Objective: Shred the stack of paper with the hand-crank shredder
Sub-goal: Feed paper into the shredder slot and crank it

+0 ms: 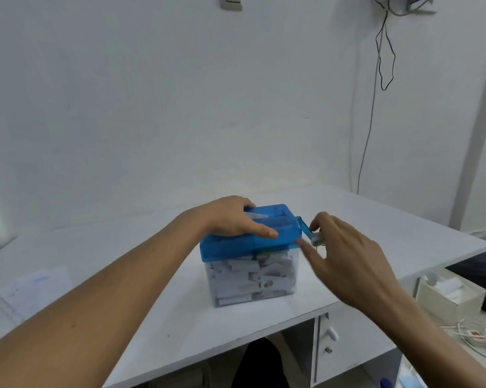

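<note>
Forearms reach to the shredder [275, 236] at mid-frame on the worktop [376, 219]. Left hand [233, 219] presses flat on its blue lid beside a sheet [254, 217] in the slot. Right hand [345, 256] pinches the crank knob [317, 239]. Pin the lid firmly and turn evenly, since the bin [250, 278] looks packed.

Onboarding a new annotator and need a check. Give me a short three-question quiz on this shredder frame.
1. True or false: the clear bin under the blue lid is empty.
2. What does the right hand pinch? A) the lid B) the crank knob C) a sheet
3. Fill in: the ___ hand presses down on the lid.
Key: 1 false, it holds shreds; 2 B; 3 left hand.
</note>
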The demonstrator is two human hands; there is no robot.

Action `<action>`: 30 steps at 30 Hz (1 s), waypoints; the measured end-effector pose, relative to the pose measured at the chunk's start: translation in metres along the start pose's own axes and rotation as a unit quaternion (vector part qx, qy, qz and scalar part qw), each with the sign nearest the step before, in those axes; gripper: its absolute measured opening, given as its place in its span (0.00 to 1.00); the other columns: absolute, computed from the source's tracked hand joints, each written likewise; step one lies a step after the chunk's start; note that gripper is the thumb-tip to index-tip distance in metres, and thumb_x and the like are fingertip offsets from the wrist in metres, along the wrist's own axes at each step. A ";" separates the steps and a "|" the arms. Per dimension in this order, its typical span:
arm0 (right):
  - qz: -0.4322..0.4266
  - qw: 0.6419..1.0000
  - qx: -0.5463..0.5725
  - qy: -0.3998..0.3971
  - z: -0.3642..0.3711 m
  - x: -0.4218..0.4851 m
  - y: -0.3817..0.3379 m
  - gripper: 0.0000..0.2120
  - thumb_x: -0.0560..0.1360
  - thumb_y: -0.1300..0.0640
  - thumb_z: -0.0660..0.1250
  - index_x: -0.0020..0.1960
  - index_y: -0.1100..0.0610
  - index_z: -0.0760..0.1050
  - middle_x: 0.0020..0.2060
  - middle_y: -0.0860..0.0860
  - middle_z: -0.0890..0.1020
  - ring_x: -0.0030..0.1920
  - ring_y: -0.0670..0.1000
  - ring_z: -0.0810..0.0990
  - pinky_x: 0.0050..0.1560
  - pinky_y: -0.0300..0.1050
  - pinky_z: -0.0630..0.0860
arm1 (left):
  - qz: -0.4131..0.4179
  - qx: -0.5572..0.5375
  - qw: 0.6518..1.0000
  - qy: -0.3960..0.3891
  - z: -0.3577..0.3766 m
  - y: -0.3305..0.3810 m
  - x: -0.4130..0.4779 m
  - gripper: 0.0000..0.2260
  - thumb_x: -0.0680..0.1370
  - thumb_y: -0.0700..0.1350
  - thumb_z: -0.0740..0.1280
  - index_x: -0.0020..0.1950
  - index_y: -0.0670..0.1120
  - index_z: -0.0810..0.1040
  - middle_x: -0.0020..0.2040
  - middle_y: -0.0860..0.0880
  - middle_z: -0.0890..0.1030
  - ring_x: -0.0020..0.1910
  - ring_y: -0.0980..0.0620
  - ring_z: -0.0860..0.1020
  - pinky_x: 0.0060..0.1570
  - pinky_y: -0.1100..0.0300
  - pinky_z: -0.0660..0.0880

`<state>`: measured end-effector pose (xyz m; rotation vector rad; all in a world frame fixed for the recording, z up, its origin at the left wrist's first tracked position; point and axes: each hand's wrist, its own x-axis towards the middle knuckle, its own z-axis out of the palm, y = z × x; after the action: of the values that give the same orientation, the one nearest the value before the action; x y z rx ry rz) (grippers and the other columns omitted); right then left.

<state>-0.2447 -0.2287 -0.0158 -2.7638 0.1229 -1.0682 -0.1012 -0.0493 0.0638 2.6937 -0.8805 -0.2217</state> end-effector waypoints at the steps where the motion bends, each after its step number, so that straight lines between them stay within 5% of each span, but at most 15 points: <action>1: -0.038 0.999 0.010 0.030 0.006 -0.005 0.004 0.16 0.78 0.38 0.62 0.54 0.49 0.67 0.45 0.44 0.79 0.42 0.48 0.78 0.35 0.39 0.75 | 0.002 -0.004 1.000 0.004 0.001 -0.003 0.001 0.38 0.68 0.70 0.74 0.72 0.53 0.72 0.66 0.55 0.76 0.62 0.51 0.75 0.67 0.49 0.72; 3: -0.096 0.992 0.037 0.067 0.017 -0.003 0.015 0.16 0.77 0.39 0.63 0.51 0.51 0.68 0.40 0.47 0.78 0.35 0.48 0.77 0.29 0.39 0.75 | -0.002 -0.008 1.000 -0.001 0.001 -0.004 0.003 0.42 0.67 0.71 0.74 0.76 0.53 0.70 0.69 0.56 0.74 0.65 0.51 0.73 0.69 0.50 0.69; 6: -0.163 0.982 0.042 0.082 0.021 0.030 0.026 0.15 0.81 0.44 0.59 0.42 0.52 0.65 0.28 0.43 0.70 0.24 0.43 0.66 0.25 0.33 0.62 | -0.007 -0.002 1.000 -0.022 -0.001 -0.004 0.007 0.45 0.66 0.72 0.73 0.78 0.54 0.68 0.74 0.55 0.71 0.70 0.50 0.71 0.73 0.48 0.66; 9: -0.144 0.987 0.050 0.053 0.006 0.070 0.025 0.18 0.81 0.50 0.61 0.35 0.52 0.61 0.22 0.46 0.65 0.22 0.45 0.63 0.26 0.41 0.60 | -0.010 0.012 1.000 -0.020 -0.003 -0.003 0.008 0.43 0.68 0.72 0.72 0.78 0.55 0.68 0.74 0.54 0.71 0.71 0.49 0.71 0.73 0.48 0.65; 13: -0.064 0.990 0.116 -0.054 0.009 0.115 0.020 0.20 0.80 0.55 0.60 0.32 0.57 0.59 0.24 0.51 0.65 0.28 0.51 0.60 0.31 0.48 0.60 | -0.016 0.012 1.000 -0.020 -0.004 0.001 0.007 0.44 0.68 0.71 0.71 0.78 0.53 0.67 0.75 0.52 0.71 0.70 0.49 0.71 0.73 0.49 0.66; 19: 0.045 0.957 0.167 -0.232 0.022 0.163 0.019 0.16 0.80 0.55 0.59 0.35 0.60 0.67 0.27 0.49 0.70 0.27 0.51 0.65 0.29 0.42 0.66 | -0.012 0.015 1.000 -0.022 -0.002 0.001 0.008 0.44 0.70 0.71 0.69 0.80 0.50 0.65 0.75 0.51 0.70 0.71 0.48 0.71 0.73 0.48 0.66; 23: 0.115 0.902 0.164 -0.381 0.061 0.159 0.027 0.11 0.81 0.55 0.57 0.42 0.58 0.71 0.33 0.53 0.72 0.29 0.50 0.68 0.31 0.41 0.67 | 0.004 0.010 1.000 -0.021 0.001 -0.003 0.005 0.48 0.63 0.76 0.71 0.77 0.54 0.69 0.71 0.54 0.74 0.65 0.51 0.73 0.71 0.50 0.68; 26: 0.177 0.858 0.309 -0.371 0.084 0.141 0.038 0.10 0.82 0.56 0.56 0.50 0.57 0.74 0.33 0.51 0.74 0.30 0.48 0.68 0.30 0.41 0.66 | 0.011 -0.003 1.000 -0.006 0.005 -0.007 0.004 0.49 0.59 0.77 0.68 0.76 0.56 0.70 0.68 0.57 0.75 0.63 0.53 0.75 0.69 0.50 0.69; 30: 0.190 0.847 0.373 -0.326 0.091 0.137 0.041 0.10 0.82 0.53 0.58 0.50 0.58 0.74 0.39 0.56 0.74 0.32 0.49 0.68 0.32 0.42 0.66 | 0.019 -0.002 0.999 0.042 0.020 -0.007 0.000 0.44 0.61 0.78 0.64 0.74 0.60 0.70 0.62 0.60 0.75 0.60 0.53 0.75 0.61 0.53 0.73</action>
<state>-0.0824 -0.2758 0.0006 -2.0842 0.1185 -0.0002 -0.1023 -0.0490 0.0427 2.6590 -0.9057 -0.1002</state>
